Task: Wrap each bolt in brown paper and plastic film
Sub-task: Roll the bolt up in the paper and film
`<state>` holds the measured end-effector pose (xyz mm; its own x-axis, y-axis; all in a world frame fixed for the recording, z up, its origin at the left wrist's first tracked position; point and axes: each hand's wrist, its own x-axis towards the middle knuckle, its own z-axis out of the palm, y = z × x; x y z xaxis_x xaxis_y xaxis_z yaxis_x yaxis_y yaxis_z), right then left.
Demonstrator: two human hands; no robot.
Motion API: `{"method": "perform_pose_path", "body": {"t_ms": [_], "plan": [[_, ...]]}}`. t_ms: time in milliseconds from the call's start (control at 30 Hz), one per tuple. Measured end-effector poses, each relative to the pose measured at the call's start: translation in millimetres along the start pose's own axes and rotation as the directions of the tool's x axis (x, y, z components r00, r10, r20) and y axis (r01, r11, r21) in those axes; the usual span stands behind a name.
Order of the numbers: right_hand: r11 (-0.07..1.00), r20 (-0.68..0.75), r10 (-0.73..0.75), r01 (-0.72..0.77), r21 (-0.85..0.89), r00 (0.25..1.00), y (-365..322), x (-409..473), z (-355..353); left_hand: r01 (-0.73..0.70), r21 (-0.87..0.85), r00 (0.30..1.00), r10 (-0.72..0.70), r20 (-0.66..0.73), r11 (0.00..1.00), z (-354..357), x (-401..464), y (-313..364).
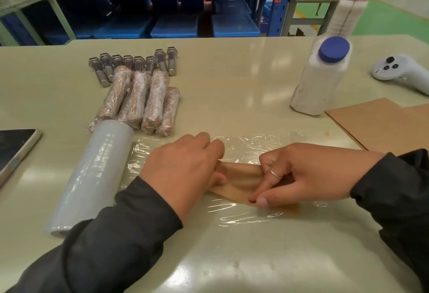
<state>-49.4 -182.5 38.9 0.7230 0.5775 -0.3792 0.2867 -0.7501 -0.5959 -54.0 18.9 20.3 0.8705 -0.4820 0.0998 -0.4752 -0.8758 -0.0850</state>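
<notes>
Rolling a bolt in brown paper (241, 176) on plastic film (253, 144)

Left hand (183, 169) and right hand (308, 176) pinch the paper; the bolt is hidden inside. A loose grip could let it unroll or crease the film.

Both forearms reach in from the near edge, dark sleeves down to the wrists, hands meeting near centre. Left hand (185, 169) lies palm down, knuckles up, fingers curled fwd and downward; its thumb sits tucked underneath on the inner side, only partly visible. Right hand (308, 176) comes in from the right, wrist bent inward, back of the hand facing up. Its thumb and a fingertip are pressed together at the near side in a pinch — other fingers curled, one wearing a thin silver ring. The two hands sit just beside each other, approx. level, fingertips pointing toward one another.
</notes>
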Motion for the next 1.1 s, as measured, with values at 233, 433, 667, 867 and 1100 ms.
{"method": "perform_pose_path", "body": {"t_ms": [233, 433, 667, 867, 1100], "plan": [[0.998, -0.042, 0.001, 0.001, 0.059, 0.999, 3, 0, 0, -0.058, -0.073, 0.997, 0.061, 0.046, 0.996, 9, 7, -6], [0.995, -0.218, -0.063, 0.077, 0.060, 0.974, 6, 3, 3, -0.154, 0.052, 0.983, 0.158, -0.089, 0.987, 11, 2, -3], [0.925, -0.458, -0.157, -0.032, -0.378, 0.875, -3, 12, 14, -0.130, 0.024, 0.961, 0.132, -0.245, 0.991, 13, -1, -5], [0.824, -0.548, -0.181, -0.179, -0.538, 0.817, -3, 11, 15, -0.117, 0.019, 0.954, 0.118, -0.276, 0.993, 12, -2, -3], [0.746, -0.542, -0.276, -0.178, -0.641, 0.794, -3, 8, 15, -0.129, 0.025, 0.940, 0.130, -0.314, 0.991, 17, 1, -5]]}}
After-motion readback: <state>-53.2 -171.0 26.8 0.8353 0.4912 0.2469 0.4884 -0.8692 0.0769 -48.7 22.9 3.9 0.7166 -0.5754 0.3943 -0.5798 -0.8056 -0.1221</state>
